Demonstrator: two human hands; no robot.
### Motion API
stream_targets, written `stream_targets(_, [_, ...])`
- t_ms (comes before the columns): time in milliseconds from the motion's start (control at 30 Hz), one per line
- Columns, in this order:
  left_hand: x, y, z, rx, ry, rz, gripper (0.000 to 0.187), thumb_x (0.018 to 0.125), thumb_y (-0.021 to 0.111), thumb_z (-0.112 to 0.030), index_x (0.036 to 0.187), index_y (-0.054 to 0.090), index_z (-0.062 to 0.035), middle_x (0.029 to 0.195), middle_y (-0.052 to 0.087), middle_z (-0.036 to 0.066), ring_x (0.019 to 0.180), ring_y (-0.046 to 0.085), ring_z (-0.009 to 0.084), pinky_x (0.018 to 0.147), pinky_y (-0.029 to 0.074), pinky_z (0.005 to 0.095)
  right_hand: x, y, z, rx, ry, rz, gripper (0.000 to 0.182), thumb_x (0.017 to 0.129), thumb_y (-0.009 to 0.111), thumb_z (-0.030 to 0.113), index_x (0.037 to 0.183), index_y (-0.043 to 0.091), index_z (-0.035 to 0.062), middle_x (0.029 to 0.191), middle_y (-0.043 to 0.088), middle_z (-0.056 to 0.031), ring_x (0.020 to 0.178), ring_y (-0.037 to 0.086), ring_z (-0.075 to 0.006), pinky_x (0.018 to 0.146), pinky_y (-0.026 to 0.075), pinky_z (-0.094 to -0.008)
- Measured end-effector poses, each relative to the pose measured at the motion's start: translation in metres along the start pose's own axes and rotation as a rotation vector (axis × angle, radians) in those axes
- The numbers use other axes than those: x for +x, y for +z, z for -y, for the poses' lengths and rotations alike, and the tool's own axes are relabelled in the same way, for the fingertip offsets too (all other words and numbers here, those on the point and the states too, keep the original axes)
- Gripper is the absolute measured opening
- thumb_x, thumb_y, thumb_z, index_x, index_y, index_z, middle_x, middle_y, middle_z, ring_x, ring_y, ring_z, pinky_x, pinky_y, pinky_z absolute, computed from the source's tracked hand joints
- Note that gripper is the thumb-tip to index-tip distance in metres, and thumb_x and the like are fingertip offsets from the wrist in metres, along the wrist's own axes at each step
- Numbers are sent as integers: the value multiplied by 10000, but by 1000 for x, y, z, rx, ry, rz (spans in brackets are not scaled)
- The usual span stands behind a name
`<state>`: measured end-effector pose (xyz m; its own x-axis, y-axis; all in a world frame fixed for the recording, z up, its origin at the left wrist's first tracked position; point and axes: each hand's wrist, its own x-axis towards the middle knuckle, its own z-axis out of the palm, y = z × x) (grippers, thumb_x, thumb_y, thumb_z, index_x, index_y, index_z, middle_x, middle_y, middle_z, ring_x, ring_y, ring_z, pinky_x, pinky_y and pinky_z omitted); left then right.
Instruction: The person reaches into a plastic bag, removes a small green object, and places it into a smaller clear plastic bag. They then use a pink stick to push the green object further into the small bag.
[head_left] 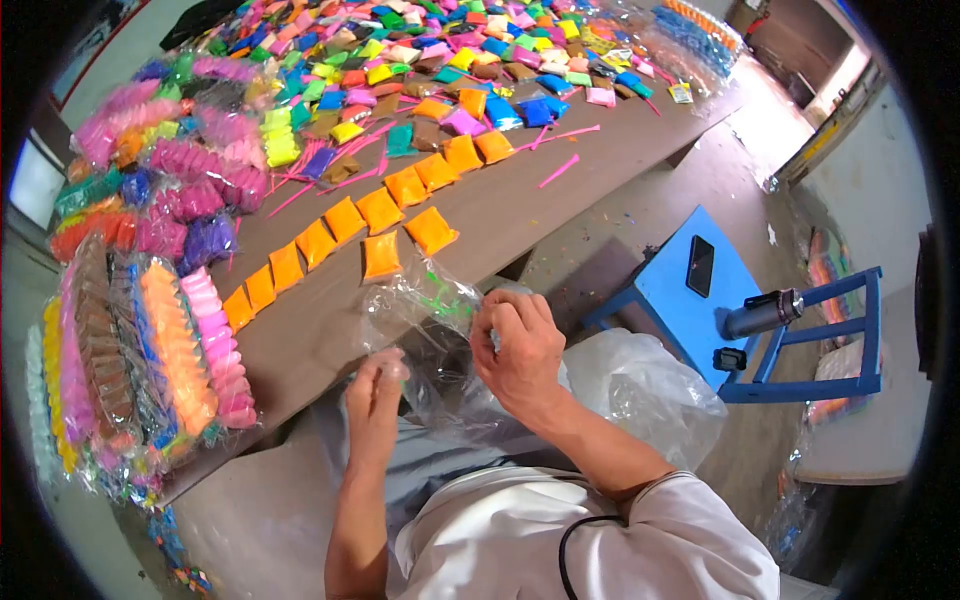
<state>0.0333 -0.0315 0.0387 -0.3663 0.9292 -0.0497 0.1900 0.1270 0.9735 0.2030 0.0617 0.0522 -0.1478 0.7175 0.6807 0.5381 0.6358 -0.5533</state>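
Observation:
Between my two hands stretches a clear plastic bag (418, 310) with green print, at the table's front edge. My left hand (376, 385) pinches its lower left side with the fingertips. My right hand (518, 340) is closed on the bag's right side, fingers curled. Just beyond the bag lie two orange packets (431, 231), set apart from a slanting row of several more orange packets (345, 219). What is inside the bag, if anything, I cannot make out.
Bundled colourful packets (140, 340) are stacked at the left. A large heap of mixed packets (480, 50) covers the far table (620, 150). On the right, a blue chair (670, 290) holds a phone (701, 266) and a flask (765, 313). Clear plastic (640, 385) bunches beside my right arm.

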Motion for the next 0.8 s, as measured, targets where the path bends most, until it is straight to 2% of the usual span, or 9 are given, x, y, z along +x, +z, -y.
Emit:
stream_targets(100, [5, 3, -5, -16, -29, -8, 341, 1007, 509, -296, 1082, 642, 8, 868, 620, 36, 798, 519, 92, 748, 406, 251, 0, -1, -1, -20, -5, 5, 284, 567, 678, -57, 782, 533, 59, 893, 622, -79, 726, 554, -281, 600, 468, -378])
stream_targets(233, [2, -2, 5, -63, 44, -40, 409, 1020, 481, -362, 1087, 632, 12, 866, 614, 40, 816, 531, 124, 767, 419, 281, 7, 0, -16, -87, 5, -45, 278, 576, 679, -57, 780, 531, 58, 886, 619, -84, 729, 560, -287, 604, 468, -374])
stream_targets(367, [-3, -4, 7, -90, 16, -42, 433, 1026, 460, -379, 1113, 621, 13, 886, 623, 51, 843, 549, 148, 787, 430, 302, 7, 0, -14, -127, 1, -39, 268, 593, 686, -50, 788, 537, 59, 896, 625, -81, 740, 561, -285, 614, 473, -371])
stream_targets(467, [-1, 1, -1, -5, 50, 0, 417, 1029, 458, -356, 1137, 608, 19, 911, 634, 58, 860, 560, 154, 819, 438, 307, 4, -1, -8, -91, -2, 3, 271, 597, 688, -47, 797, 539, 61, 900, 627, -78, 743, 561, -281, 618, 474, -369])
stream_targets(567, [2, 6, 2, 3, -51, -18, 388, 1023, 474, -318, 1125, 621, 27, 903, 643, 61, 857, 563, 144, 833, 444, 299, 3, -3, -5, -64, -1, 20, 281, 592, 687, -49, 804, 539, 63, 900, 628, -76, 746, 563, -280, 620, 474, -369])
stream_targets(633, [5, 4, 7, 46, -37, -82, 353, 1011, 495, -275, 1098, 637, 36, 876, 642, 58, 839, 560, 132, 824, 446, 277, 4, -5, -5, -61, 0, 15, 287, 589, 685, -52, 806, 539, 64, 898, 628, -75, 746, 565, -280, 619, 474, -370])
stream_targets(800, [5, 1, 17, 58, -13, -54, 323, 1002, 493, -238, 1026, 656, 40, 879, 650, 63, 834, 551, 129, 805, 447, 287, 7, -8, -20, -63, -18, -20, 300, 580, 690, -62, 805, 541, 68, 888, 626, -74, 748, 570, -278, 622, 472, -366])
